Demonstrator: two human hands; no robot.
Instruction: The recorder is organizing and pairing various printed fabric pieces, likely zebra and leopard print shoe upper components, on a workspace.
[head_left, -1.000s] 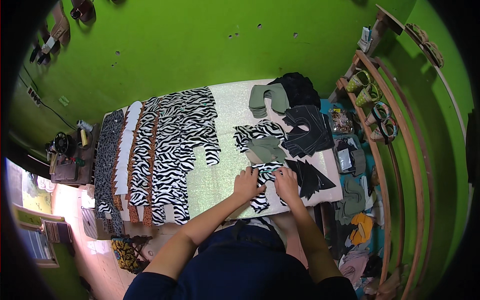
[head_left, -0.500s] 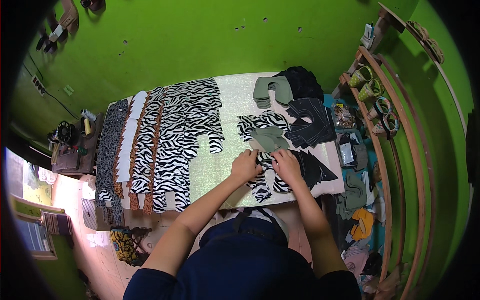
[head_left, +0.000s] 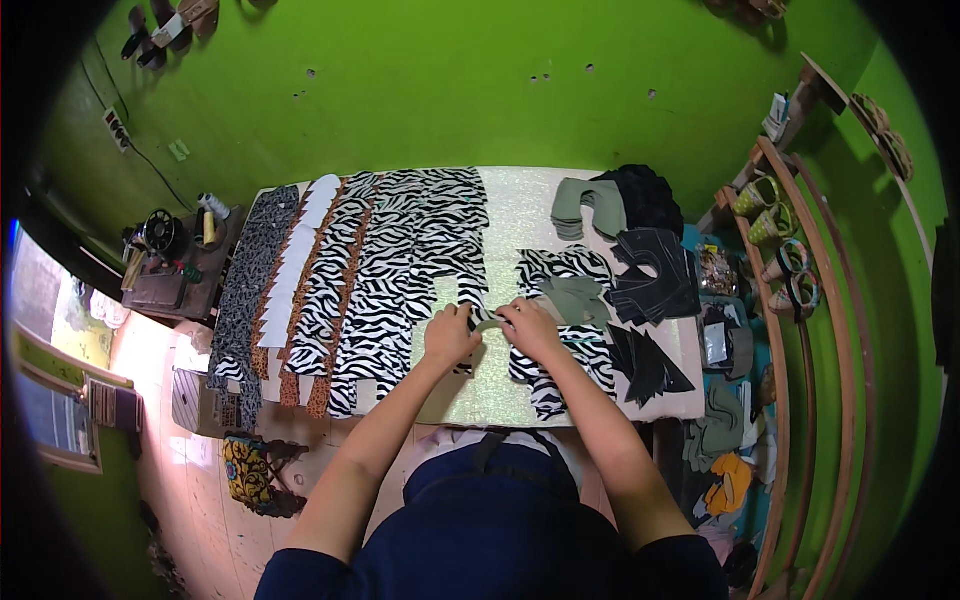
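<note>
My left hand [head_left: 452, 337] is closed on a cut zebra-print fabric piece [head_left: 465, 371], at the right edge of the overlapping zebra-print rows [head_left: 400, 260]. My right hand [head_left: 532, 328] pinches a narrow grey-green strip [head_left: 489, 325] stretching between both hands; whether it belongs to the zebra-print piece, I cannot tell. Right of it lie a zebra-print stack [head_left: 545, 396] and, farther back, another zebra-print stack [head_left: 540, 263], partly covered by grey-green pieces [head_left: 574, 300]. Black pointed pieces [head_left: 645, 368] fan out at the table's right.
The shiny pale table [head_left: 520, 205] also bears a green U-shaped stack [head_left: 588, 205], black pieces [head_left: 655, 280], grey patterned strips [head_left: 258, 250] and white pieces [head_left: 290, 285]. A sewing machine [head_left: 160, 235] stands left. Wooden racks with sandals [head_left: 758, 195] line the right wall.
Both hands have moved left from the near zebra-print stack to the laid-out rows, with a fabric piece now held between them. The view has shifted, too.
</note>
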